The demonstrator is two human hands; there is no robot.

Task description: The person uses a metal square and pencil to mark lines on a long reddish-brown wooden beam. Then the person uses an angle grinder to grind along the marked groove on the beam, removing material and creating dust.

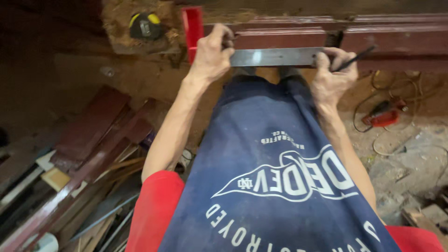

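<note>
- The left hand (212, 53) is closed over the try square (261, 56) where its steel blade meets the red stock (192, 28), pressing it onto the dark red moulded timber (387, 39).
- The right hand (332, 74) pinches a thin pencil (355, 58) and rests its fingers on the blade's far end.
- The blade looks stiff, thin and smooth, likely to slide on the painted wood; the stock seems the firmest place to hold.
- A tape measure (145, 25) lies well apart on the floor, a red drill (385, 113) to the right.
</note>
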